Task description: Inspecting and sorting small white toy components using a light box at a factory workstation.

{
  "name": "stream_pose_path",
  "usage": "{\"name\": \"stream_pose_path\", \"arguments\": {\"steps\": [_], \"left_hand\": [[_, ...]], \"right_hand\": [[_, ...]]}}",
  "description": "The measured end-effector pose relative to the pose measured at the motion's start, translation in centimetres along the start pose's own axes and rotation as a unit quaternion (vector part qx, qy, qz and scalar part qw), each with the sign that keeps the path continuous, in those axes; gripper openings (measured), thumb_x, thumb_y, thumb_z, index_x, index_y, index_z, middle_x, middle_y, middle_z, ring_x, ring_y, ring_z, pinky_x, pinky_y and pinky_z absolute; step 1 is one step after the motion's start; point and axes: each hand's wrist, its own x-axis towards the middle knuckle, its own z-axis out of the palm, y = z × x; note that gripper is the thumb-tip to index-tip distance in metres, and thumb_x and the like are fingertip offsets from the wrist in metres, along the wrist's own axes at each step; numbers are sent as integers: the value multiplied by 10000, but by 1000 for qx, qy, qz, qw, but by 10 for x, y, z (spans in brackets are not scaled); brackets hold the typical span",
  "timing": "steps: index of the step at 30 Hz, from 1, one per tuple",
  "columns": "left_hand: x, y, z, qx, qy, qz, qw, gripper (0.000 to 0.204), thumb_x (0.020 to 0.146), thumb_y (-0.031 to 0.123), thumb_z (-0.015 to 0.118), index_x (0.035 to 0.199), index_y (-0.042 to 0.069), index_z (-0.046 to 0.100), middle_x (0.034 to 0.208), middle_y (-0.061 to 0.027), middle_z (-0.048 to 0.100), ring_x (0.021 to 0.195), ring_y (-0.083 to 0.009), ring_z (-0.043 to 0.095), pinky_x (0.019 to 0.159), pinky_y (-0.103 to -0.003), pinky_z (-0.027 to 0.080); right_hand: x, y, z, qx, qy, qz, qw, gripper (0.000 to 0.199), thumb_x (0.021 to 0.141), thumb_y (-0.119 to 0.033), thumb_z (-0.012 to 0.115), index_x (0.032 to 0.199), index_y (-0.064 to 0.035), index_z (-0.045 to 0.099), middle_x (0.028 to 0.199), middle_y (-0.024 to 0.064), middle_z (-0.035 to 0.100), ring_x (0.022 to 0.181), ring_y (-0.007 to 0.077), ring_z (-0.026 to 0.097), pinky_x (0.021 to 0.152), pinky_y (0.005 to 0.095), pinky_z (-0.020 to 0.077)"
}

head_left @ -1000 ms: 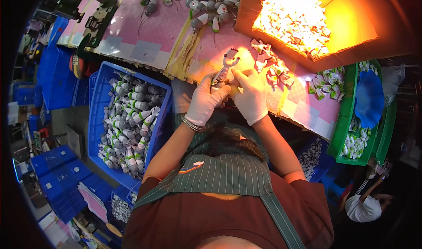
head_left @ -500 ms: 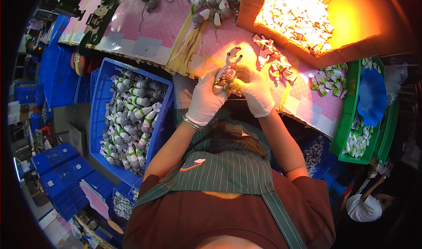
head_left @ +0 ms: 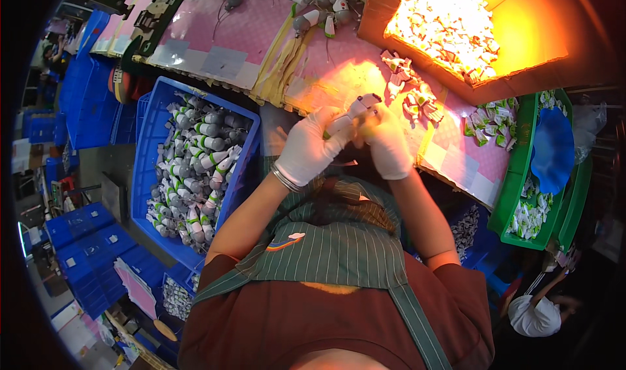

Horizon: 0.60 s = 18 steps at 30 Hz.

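Observation:
In a white glove, my left hand (head_left: 309, 147) grips a small white plastic housing (head_left: 360, 105) with dark ends and a bit of green near the fingers. My right hand (head_left: 390, 145), gloved too, has its fingers closed at the other side of this housing; they are blurred and partly hide it. The piece is tilted, its far end pointing up and right, just above the front edge of the pink-covered table (head_left: 228, 30). Several loose white plastic parts (head_left: 420, 102) lie on the table beyond my right hand, under a bright orange light.
At my left stands a blue crate (head_left: 251, 168) heaped with grey, white and green pieces. Similar grey-and-white pieces (head_left: 326, 8) lie at the table's back. A brightly lit cardboard box (head_left: 548, 40) of small parts is far right, near a green crate (head_left: 505, 213). Another person (head_left: 536, 314) is at lower right.
The housing, more upright before, has been turned and now leans right. My right fingers have shifted up onto its side. The whole view has moved slightly.

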Motion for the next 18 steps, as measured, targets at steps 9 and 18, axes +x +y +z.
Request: {"name": "stream_pose_path", "arguments": {"steps": [9, 18], "left_hand": [[2, 27, -27, 356, -93, 163, 915, 256, 797, 250, 701, 992, 109, 613, 859, -81, 621, 804, -282, 615, 688, -352, 489], [-5, 32, -45, -256, -254, -412, 837, 346, 888, 395, 615, 944, 55, 596, 739, -39, 575, 459, -118, 502, 398, -258, 397]], "right_hand": [[-3, -21, -33, -44, -193, 229, 953, 501, 886, -539, 497, 912, -47, 584, 689, 34, 579, 501, 94, 505, 430, 204, 329], [-5, -32, -4, -639, -115, -440, 621, 210, 646, -154, 622, 847, -106, 587, 848, 23, 600, 709, 238, 590, 574, 354, 484]]}}
